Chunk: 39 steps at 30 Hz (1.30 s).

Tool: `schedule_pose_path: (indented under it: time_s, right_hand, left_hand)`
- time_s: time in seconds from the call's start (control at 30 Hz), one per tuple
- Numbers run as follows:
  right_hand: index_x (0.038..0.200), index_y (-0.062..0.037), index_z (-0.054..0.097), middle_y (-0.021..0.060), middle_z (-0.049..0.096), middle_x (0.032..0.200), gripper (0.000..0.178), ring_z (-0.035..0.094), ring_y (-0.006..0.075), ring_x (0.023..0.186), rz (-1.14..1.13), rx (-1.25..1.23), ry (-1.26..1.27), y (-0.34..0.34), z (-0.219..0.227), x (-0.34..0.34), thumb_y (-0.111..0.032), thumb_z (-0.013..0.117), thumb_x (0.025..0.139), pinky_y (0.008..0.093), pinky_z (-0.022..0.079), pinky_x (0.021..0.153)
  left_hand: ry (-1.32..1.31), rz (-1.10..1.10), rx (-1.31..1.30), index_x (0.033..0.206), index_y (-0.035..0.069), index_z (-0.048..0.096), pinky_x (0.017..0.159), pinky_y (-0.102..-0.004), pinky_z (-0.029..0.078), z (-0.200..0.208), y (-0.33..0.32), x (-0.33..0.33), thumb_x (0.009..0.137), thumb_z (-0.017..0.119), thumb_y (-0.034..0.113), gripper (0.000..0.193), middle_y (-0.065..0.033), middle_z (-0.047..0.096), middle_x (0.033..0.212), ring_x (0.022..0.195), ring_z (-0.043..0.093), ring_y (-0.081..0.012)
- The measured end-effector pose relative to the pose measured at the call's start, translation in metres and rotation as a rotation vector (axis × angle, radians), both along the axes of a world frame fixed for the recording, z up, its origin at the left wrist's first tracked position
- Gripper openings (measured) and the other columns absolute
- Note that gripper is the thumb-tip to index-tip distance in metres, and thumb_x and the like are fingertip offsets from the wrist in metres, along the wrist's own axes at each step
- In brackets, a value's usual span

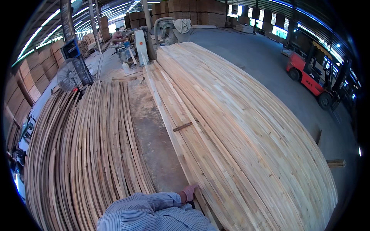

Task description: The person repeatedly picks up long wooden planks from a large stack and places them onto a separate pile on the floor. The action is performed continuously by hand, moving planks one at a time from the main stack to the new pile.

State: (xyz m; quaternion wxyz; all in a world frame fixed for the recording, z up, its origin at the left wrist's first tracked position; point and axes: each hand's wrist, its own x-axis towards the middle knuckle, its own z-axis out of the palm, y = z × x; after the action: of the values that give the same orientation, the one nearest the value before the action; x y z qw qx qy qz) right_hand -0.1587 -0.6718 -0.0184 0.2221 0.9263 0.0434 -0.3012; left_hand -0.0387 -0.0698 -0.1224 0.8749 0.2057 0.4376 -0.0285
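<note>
My left hand (189, 193), which looks pinkish, reaches out from a blue-and-white striped sleeve (144, 202) at the lower middle. Its fingers are closed on the near part of a long narrow wooden board (167, 125). That board runs away from me along the left edge of a wide stack of pale planks (246, 131), toward a machine at the far end. A short dark stick (185, 126) lies across the lower planks. More striped cloth covers the bottom edge; my right hand does not show.
Rough, darker wooden strips (96, 146) lie piled on the left, across a sawdust-strewn floor gap (148, 127). Beyond stand a pale machine cabinet (141, 47), another person (118, 36) and a round fan (68, 75). A red forklift (310, 77) is at the far right.
</note>
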Motion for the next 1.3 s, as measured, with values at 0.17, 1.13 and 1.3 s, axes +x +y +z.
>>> schedule_pose_path:
  time_s: [0.17,1.13,1.3]
  right_hand:
    - [0.110,-0.0147,0.070,0.0114,0.069,0.113,0.030,0.066,0.0308,0.105,-0.015,0.015,-0.016,-0.006,0.005,0.011,-0.031,0.052,0.092,0.0512,0.052,0.083]
    - [0.108,-0.0056,0.072,0.0174,0.072,0.089,0.049,0.067,0.0327,0.087,-0.543,1.342,-0.103,0.196,-0.005,0.071,-0.050,0.067,0.089,0.0472,0.051,0.077]
    - [0.116,-0.0088,0.065,0.0140,0.070,0.102,0.042,0.068,0.0340,0.095,0.338,0.916,-0.399,0.108,-0.045,0.073,-0.043,0.055,0.094,0.0470,0.054,0.082]
  left_hand:
    - [-0.126,0.167,0.047,0.102,0.011,0.062,0.076,-0.0540,0.057,0.047,0.049,-0.008,0.091,0.063,0.036,0.027,-0.0092,0.067,0.089,0.081,0.067,-0.0317]
    - [-0.089,-0.182,-0.264,0.118,0.005,0.061,0.096,-0.0496,0.051,0.023,-0.030,-0.032,0.096,0.061,0.027,0.031,-0.0133,0.067,0.115,0.107,0.065,-0.0339]
    - [-0.038,-0.073,-0.168,0.123,0.005,0.059,0.099,-0.0518,0.050,0.028,0.016,-0.042,0.095,0.063,0.034,0.041,-0.0170,0.068,0.118,0.109,0.066,-0.0358]
